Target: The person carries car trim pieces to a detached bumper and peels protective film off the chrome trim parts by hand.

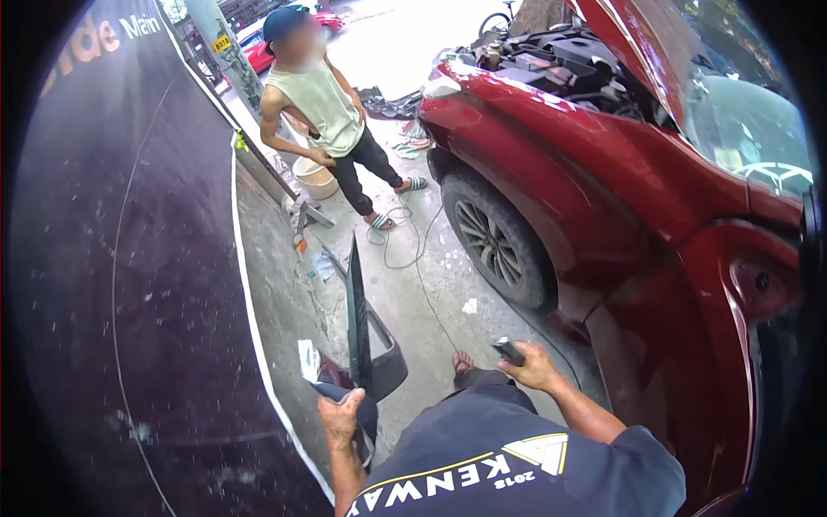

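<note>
Low on the left, my left hand (340, 415) is closed around a dark, curved piece (369, 424), its thumb across the top; I cannot make out its kind. A white object (307, 360) shows just beyond the fingers. Close by, a long, dark, pointed panel (357, 319) stands upright beside a dark frame-like part (389, 358). On the other side, my right hand (536, 368) is wrapped around a small black handheld object (508, 350) with a lighter end. It is held above the ground near the car's front wheel (495, 241).
A red car (620, 172) with its hood raised fills the right side. A dark banner (138, 258) covers the left wall. Ahead, another person (323, 112) stands beside a white bucket (316, 178). A thin cable (422, 258) loops across the concrete ground.
</note>
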Tool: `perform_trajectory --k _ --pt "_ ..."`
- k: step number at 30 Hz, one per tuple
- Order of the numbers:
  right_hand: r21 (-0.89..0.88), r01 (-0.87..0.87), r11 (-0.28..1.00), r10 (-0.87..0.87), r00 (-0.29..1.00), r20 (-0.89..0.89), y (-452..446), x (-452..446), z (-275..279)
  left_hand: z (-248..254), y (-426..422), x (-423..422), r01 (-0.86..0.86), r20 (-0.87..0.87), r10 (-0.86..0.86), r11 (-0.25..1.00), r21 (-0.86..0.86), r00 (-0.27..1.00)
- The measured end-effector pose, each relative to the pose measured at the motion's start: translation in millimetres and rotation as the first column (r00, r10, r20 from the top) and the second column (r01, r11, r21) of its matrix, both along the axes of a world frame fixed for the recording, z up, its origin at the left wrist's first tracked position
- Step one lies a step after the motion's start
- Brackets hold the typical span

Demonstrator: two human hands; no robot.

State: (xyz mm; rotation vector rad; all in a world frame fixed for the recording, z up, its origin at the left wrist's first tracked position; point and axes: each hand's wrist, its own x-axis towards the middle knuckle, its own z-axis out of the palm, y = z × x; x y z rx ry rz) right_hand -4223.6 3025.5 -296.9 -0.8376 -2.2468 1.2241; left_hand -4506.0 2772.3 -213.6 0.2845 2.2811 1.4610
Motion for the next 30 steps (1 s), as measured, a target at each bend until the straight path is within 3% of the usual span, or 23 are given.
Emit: perform_trajectory --k 1,4,6,7,10,11,14,16,17,20,21,22,27,30 --pt "-0.056 -0.038 0.998 0.042 0.996 0.081 22 -28 3 -11 5 -28 0.066 0.059 -0.070 0.995 0.072 0.996" --pt "-0.027 -0.170 0.985 0.172 0.967 0.187 79 -111 -3 -14 30 -80 0.069 -0.072 -0.061 0.991 0.118 0.996" --pt "-0.055 -0.215 0.975 0.221 0.968 0.120 104 -155 14 0 48 -106 0.009 -0.024 -0.008 0.998 0.055 1.000" --pt "-0.058 -0.237 0.970 0.241 0.967 0.080 121 -177 19 -10 50 -125 -0.013 -0.003 0.013 0.992 0.123 1.000" --pt "-0.036 -0.272 0.962 0.274 0.945 0.176 165 -230 13 -26 69 -176 -0.085 -0.011 0.089 0.979 0.183 0.996" --pt "0.022 -0.228 0.973 0.224 0.967 0.119 173 -243 3 -31 76 -192 -0.115 -0.003 0.117 0.975 0.192 0.993" --pt "-0.017 -0.138 0.990 0.139 0.970 0.198 193 -285 3 -63 84 -253 -0.166 -0.016 0.168 0.982 0.087 0.986" --pt "-0.025 -0.094 0.995 0.097 0.952 0.292 198 -308 -26 -63 104 -292 -0.191 -0.013 0.191 0.981 0.018 0.982" --pt "-0.014 -0.068 0.998 0.068 0.940 0.334 208 -322 -41 -68 118 -310 -0.174 -0.116 0.197 0.968 0.179 0.974" --pt "-0.063 0.013 0.998 0.014 0.910 0.415 222 -357 -77 -111 113 -385 -0.185 0.023 0.184 0.974 0.132 0.983" --pt "-0.142 0.058 0.988 0.013 0.890 0.457 227 -368 -77 -104 123 -402 -0.164 0.046 0.162 0.985 0.057 0.986" --pt "-0.137 0.076 0.988 -0.001 0.877 0.480 233 -376 -78 -102 135 -417 -0.193 0.127 0.178 0.975 0.112 0.976" --pt "-0.182 0.161 0.970 -0.036 0.836 0.548 250 -424 -86 -88 189 -481 -0.153 0.079 0.137 0.952 0.265 0.987" --pt "-0.189 0.146 0.971 -0.020 0.837 0.548 269 -447 -107 -107 206 -527 -0.242 0.162 0.213 0.954 0.179 0.963"
